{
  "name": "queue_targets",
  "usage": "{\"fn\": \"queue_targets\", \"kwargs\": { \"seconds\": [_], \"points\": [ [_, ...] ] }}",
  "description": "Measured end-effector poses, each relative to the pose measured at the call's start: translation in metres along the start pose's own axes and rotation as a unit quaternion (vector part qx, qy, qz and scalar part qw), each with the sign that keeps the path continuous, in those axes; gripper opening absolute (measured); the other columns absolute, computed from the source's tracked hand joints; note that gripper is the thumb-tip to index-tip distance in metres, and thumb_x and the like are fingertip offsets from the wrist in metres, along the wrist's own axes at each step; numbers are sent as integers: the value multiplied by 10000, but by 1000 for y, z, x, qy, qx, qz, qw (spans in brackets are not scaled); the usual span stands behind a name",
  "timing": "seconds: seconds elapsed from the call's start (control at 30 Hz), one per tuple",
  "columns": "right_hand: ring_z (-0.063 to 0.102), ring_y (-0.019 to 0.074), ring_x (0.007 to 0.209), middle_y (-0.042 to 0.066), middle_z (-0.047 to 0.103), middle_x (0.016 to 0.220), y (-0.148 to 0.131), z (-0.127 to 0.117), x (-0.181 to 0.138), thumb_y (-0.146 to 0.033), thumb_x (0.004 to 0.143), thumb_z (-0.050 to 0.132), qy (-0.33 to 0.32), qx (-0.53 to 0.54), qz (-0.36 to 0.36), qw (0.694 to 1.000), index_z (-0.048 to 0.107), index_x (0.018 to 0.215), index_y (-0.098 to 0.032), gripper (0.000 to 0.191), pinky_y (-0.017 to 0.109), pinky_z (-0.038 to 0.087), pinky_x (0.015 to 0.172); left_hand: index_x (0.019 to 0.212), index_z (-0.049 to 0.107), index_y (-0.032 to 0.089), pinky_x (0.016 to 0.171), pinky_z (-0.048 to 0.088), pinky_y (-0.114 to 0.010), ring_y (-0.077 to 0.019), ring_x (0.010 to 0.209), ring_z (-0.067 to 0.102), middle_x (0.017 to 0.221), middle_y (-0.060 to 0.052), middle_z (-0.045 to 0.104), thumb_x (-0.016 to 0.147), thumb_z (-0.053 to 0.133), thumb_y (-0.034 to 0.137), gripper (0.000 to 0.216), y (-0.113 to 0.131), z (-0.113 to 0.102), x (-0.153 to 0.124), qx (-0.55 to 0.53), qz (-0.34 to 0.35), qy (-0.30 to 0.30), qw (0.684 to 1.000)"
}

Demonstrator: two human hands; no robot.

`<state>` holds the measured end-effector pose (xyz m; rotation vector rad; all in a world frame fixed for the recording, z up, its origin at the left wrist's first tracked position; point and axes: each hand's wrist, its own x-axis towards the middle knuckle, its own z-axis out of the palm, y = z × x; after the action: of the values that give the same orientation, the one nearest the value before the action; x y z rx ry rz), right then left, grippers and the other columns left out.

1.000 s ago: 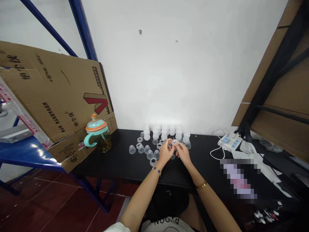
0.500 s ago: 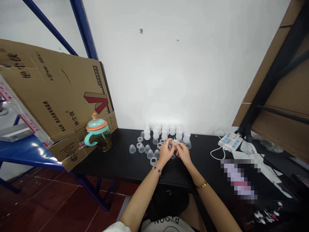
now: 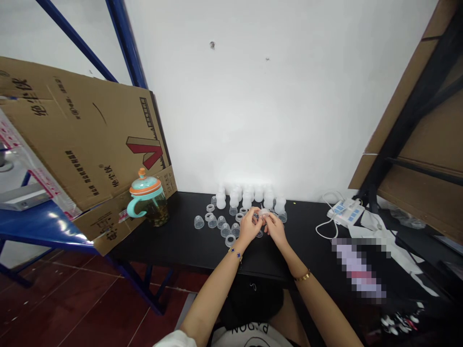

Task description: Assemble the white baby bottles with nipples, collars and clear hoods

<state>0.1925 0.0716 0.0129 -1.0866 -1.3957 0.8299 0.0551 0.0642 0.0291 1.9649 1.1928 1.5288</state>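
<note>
My left hand (image 3: 250,225) and my right hand (image 3: 275,228) meet over the black table (image 3: 173,246), fingers closed around a translucent bottle ring (image 3: 264,212). Whether a teat sits inside the ring is too small to tell. Behind my hands stand several white baby bottles (image 3: 247,199) in rows near the wall. To the left of my left hand lie several clear dome caps (image 3: 198,222) and loose rings (image 3: 230,240). Another clear cap (image 3: 283,217) shows just beyond my right hand. Some small parts beneath my fingers are partly hidden.
A teal and orange lidded jug (image 3: 146,197) stands at the table's left, before a large cardboard sheet (image 3: 90,144). On the right are a white power strip (image 3: 345,212) with its cable and some white crumpled material (image 3: 379,226). A white wall (image 3: 289,120) closes off the back.
Both hands stay in almost the same place, still around the ring. The ring appears slightly turned between the fingers; the things on the table have not moved.
</note>
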Motion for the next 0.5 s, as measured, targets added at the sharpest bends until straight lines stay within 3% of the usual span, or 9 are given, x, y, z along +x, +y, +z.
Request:
{"fn": "queue_targets", "kwargs": {
  "seconds": [0.5],
  "points": [
    [506, 123, 400, -14, 591, 600, -4, -1, -1, -481, 875, 552, -4, -1, 4, 1000, 677, 868, -206, 302, 228, 365, 367, 1084, 611, 218, 618, 450, -250, -103, 581, 586, 939, -9, 713, 882, 570, 267, 212, 2, 0, 1, 0, -10, -3, 1000]
  ]
}}
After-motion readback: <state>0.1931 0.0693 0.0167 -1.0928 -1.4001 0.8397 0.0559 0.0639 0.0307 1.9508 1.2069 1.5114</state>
